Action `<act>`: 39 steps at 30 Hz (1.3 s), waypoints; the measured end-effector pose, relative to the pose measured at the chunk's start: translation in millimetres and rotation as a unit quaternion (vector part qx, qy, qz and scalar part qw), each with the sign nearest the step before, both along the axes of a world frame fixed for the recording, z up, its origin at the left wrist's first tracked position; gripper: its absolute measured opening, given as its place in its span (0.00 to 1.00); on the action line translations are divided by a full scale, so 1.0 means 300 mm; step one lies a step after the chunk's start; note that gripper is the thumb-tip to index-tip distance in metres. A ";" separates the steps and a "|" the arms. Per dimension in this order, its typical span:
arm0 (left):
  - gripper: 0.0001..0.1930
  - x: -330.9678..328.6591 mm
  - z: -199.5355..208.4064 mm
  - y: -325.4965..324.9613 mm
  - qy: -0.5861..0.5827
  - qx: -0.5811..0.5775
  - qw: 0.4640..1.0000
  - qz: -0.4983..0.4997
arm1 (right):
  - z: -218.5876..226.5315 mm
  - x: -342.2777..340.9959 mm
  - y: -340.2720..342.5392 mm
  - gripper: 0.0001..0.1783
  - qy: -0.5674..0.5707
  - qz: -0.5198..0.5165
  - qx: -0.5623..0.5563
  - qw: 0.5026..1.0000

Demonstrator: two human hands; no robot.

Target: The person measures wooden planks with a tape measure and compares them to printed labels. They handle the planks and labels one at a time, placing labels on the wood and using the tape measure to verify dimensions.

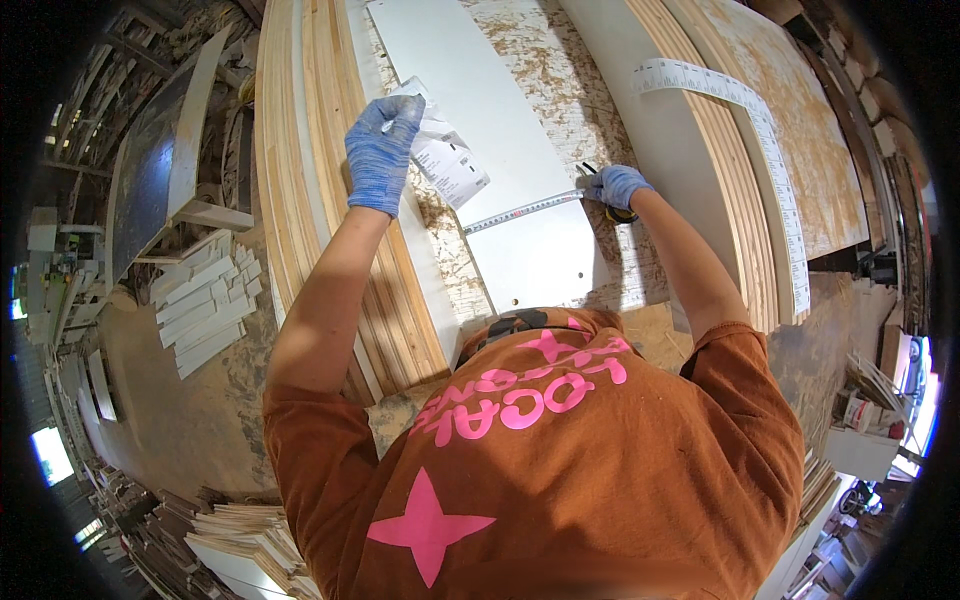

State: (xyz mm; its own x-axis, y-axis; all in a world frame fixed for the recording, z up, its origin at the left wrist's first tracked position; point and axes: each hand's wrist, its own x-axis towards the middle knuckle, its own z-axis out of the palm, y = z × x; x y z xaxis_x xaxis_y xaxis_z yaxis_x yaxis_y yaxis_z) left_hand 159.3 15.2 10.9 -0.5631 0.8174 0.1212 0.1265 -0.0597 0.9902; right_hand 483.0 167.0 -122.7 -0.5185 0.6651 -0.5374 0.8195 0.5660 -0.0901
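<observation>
My left hand (383, 150), in a blue knit glove, is closed in a pinch at the edge of a folded strip of white printed labels (450, 165). The strip hangs over the left edge of a long white board (520, 110). My right hand (616, 187), gloved the same way, grips a tape measure (624, 214), its dark case mostly hidden under the palm. The pulled-out blade (525, 211) lies across the board's width toward the left edge. A thin dark stick-like item pokes out by the right fingers. Small holes show near the board's closest end.
Stacked wooden-edged panels (315, 150) rise on the left, and more panels (715, 170) on the right. Another label strip (775, 150) drapes over the right stack. A pile of white slats (208, 295) lies on the floor at left, below a dark-topped frame (150, 165).
</observation>
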 end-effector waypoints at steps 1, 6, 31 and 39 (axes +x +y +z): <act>0.07 0.001 0.001 0.001 0.004 0.000 1.000 -0.001 | -0.001 0.002 0.001 0.19 0.000 0.001 0.001 1.000; 0.07 -0.003 -0.006 -0.006 -0.044 0.026 0.998 -0.023 | -0.017 0.001 0.002 0.19 -0.003 -0.004 -0.001 1.000; 0.09 -0.008 0.030 -0.014 -0.135 -0.034 0.987 -0.080 | -0.018 0.017 -0.015 0.18 0.003 -0.029 -0.004 1.000; 0.09 -0.011 0.017 -0.013 -0.106 -0.017 0.990 -0.092 | -0.078 0.062 -0.029 0.22 0.100 -0.051 -0.036 0.993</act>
State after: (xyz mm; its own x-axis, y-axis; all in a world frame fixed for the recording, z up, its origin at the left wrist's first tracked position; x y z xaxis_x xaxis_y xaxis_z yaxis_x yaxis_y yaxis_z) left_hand 156.1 11.4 16.1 -0.4149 0.9098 -0.0127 -0.0940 -0.0290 0.9951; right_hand 501.6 158.3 -146.1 -0.5509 0.6842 -0.4779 0.8343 0.4665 -0.2937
